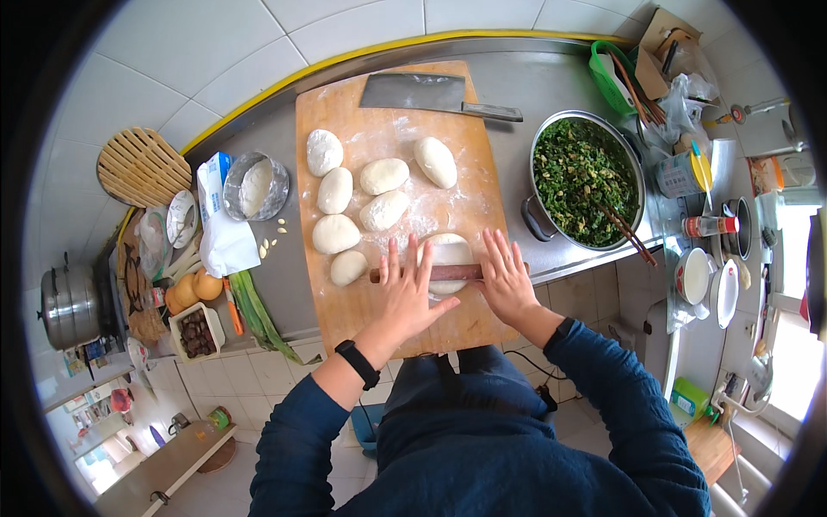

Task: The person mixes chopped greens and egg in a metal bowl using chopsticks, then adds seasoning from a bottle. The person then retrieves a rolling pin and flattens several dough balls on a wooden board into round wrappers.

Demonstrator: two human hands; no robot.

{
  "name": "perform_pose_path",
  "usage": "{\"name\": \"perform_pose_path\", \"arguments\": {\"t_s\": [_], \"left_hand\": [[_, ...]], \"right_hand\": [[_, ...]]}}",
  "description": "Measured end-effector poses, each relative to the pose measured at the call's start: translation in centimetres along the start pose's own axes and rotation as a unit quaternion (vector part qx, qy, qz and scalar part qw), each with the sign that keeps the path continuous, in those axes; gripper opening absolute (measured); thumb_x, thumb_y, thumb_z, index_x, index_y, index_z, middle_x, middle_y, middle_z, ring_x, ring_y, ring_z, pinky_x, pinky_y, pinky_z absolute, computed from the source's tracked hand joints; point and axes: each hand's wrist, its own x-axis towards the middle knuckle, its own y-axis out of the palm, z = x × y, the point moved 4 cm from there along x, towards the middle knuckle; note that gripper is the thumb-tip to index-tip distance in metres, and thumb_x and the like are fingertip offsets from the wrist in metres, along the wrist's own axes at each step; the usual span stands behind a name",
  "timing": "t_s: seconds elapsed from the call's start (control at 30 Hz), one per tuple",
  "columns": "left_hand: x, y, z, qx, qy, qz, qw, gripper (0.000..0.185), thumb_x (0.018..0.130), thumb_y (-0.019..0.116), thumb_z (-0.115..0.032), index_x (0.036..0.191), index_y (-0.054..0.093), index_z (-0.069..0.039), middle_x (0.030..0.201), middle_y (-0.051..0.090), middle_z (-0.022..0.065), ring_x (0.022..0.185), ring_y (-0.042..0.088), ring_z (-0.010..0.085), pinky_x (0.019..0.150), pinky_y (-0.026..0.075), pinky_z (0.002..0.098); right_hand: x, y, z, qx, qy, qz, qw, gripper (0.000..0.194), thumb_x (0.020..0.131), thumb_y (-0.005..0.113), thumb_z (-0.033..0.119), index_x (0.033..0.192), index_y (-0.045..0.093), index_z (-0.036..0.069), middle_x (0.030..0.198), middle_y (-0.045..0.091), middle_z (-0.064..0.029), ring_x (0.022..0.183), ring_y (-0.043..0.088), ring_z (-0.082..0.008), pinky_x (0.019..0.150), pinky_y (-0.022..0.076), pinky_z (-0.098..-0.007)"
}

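My left hand (407, 298) lies flat, fingers spread, over the left part of a wooden rolling pin (451, 272). Over the pin's right end rests my right hand (507, 284), its fingers also straight. Beneath the pin is a flattened round of dough (444, 247), partly covered by it. The floured wooden board (471, 326) carries several smooth dough pieces. One piece (349, 267) sits left of my left hand, and another (435, 162) is farther back. A cleaver (413, 92) lies along the board's back, its handle past the right edge.
Right of the board stands a pot (537, 187) of chopped green filling, with chopsticks (627, 234) leaning in it. At left are a metal bowl of flour (256, 187), garlic cloves (266, 247), green onion leaves (253, 310) and an orange-handled tool (233, 307). White tiles line the back.
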Motion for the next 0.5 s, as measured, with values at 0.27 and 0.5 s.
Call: {"name": "perform_pose_path", "arguments": {"t_s": [0.27,0.5], "left_hand": [[7.7,-0.8,0.9,-0.108,0.023,-0.063,0.992,0.033,0.078,0.076,-0.02,0.107,0.07,-0.005,0.098,0.069,0.017,0.082,0.066,0.0341,0.071,0.053,0.0376],[1.7,0.0,4.0,-0.282,-0.18,-0.056,0.941,0.025,0.083,0.072,-0.02,0.095,0.067,0.0,0.088,0.07,0.02,0.079,0.068,0.0332,0.071,0.052,0.0414]], "right_hand": [[-2.8,-1.3,-0.7,0.075,0.015,-0.085,0.993,0.015,0.084,0.056,0.002,0.1,0.053,0.002,0.151,0.035,-0.0188,0.144,0.027,-0.0382,0.116,0.0263,-0.0504],[-3.3,-1.4,-1.4,0.118,0.003,-0.072,0.99,0.025,0.077,0.065,0.001,0.099,0.055,0.005,0.147,0.041,-0.0167,0.142,0.031,-0.0365,0.115,0.0285,-0.0505]]}}
